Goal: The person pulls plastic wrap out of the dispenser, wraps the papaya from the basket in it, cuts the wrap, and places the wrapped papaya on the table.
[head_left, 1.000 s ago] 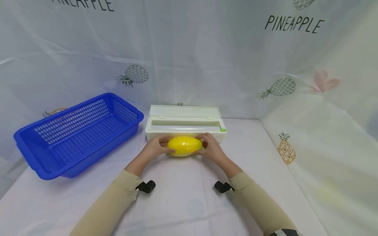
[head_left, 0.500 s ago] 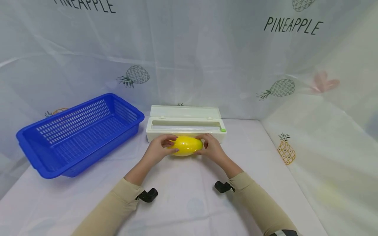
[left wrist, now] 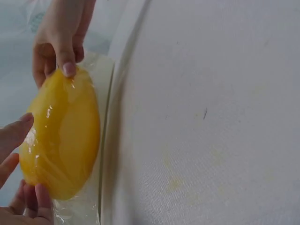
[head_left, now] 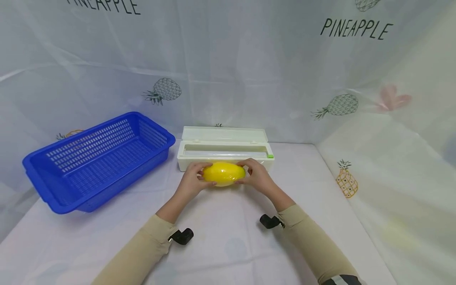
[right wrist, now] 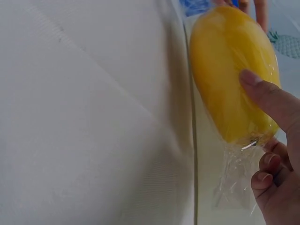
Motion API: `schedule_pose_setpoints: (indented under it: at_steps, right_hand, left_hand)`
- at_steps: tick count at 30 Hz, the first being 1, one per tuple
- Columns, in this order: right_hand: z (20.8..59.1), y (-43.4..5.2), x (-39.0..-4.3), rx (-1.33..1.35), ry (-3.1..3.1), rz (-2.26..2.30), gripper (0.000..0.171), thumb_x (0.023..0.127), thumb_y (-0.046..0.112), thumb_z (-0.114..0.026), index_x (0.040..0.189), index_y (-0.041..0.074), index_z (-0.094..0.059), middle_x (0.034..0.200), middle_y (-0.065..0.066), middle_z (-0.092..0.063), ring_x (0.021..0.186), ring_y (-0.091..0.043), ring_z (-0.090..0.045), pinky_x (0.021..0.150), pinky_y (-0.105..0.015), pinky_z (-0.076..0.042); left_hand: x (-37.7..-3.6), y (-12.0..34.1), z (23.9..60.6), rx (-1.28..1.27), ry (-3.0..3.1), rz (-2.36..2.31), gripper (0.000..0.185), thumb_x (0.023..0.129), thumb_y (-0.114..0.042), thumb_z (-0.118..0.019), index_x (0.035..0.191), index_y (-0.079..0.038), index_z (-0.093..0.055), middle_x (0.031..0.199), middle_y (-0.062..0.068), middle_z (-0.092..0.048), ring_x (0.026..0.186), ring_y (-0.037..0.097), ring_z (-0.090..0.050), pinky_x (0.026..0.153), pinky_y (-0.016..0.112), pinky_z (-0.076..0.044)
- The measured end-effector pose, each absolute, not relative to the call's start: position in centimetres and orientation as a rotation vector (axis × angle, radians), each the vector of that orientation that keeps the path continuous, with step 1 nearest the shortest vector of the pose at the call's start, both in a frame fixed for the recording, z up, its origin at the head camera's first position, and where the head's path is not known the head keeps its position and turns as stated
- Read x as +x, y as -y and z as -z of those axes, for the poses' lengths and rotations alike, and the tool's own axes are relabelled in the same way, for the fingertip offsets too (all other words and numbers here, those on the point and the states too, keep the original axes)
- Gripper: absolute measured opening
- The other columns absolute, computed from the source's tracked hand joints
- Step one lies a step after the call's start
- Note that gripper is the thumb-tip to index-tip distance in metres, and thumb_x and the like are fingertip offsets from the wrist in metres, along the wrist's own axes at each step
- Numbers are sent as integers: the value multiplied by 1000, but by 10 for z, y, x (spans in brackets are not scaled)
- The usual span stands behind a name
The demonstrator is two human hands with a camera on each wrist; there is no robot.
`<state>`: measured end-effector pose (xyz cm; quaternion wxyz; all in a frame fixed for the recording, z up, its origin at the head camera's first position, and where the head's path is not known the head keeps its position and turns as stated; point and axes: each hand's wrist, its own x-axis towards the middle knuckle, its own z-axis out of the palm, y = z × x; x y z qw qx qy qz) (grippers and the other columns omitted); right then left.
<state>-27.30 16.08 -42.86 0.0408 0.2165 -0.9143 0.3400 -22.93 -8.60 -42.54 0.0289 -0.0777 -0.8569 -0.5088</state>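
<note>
1. Since a second ago, both hands have edged the mango point(head_left: 223, 173) slightly toward the dispenser point(head_left: 224, 149).
2. Left hand point(head_left: 192, 180) and right hand point(head_left: 257, 177) clasp its ends on the desk point(head_left: 228, 245).
3. Judged step: wrapping in film point(right wrist: 234, 180); next, tuck loose ends.

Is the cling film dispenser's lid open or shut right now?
Open. The white dispenser box has its lid standing up at the back, showing the roll slot, behind the yellow fruit held by the left hand and right hand.
</note>
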Motion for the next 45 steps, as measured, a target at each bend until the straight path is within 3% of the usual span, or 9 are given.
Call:
schedule_pose_setpoints:
  at_steps: [6,10,14,22,31,45]
  right_hand:
    - [424,-163,-273,674,2832,-1072,57,70,22,-89,121,9,-66,113,-2,-62,80,-22,-47,66,-31,-41]
    - [419,-162,-270,681,2878,-997,58,73,25,-87,124,8,-64,119,-4,-61,98,-26,-55,83,-37,-48]
    - [414,-159,-265,727,2854,-765,68,71,31,-89,129,10,-62,125,-7,-57,114,-27,-52,98,-42,-45]
    - [419,-152,-268,1064,2604,-737,61,68,18,-91,120,7,-62,124,-7,-53,116,-25,-45,101,-39,-42]
    - [424,-151,-276,1094,2586,-603,63,65,18,-93,117,5,-59,119,-9,-55,113,-27,-49,102,-38,-42]
    - [418,-153,-281,1103,2634,-508,64,67,27,-91,118,2,-62,118,-11,-64,112,-30,-57,102,-42,-42]
  left_hand:
    - [-237,83,428,-290,2692,1464,70,70,-5,-88,133,-11,-58,132,17,-43,112,32,-49,99,43,-45]
    - [-239,83,429,-290,2701,1405,70,69,-3,-87,133,-11,-58,132,16,-45,118,32,-48,104,44,-41]
    - [-239,84,431,-285,2702,1355,69,69,-2,-87,132,-10,-59,132,15,-47,118,32,-48,103,45,-42]
    - [-244,91,434,-286,2696,1256,72,66,-14,-92,131,-12,-60,130,11,-56,122,32,-41,104,47,-34]
    - [-249,95,429,-351,2721,1245,67,66,-18,-92,126,-9,-64,121,10,-62,115,30,-53,103,46,-40]
    - [-263,95,422,-312,2834,1296,62,70,-23,-89,126,-9,-65,123,10,-64,109,30,-57,98,43,-46]
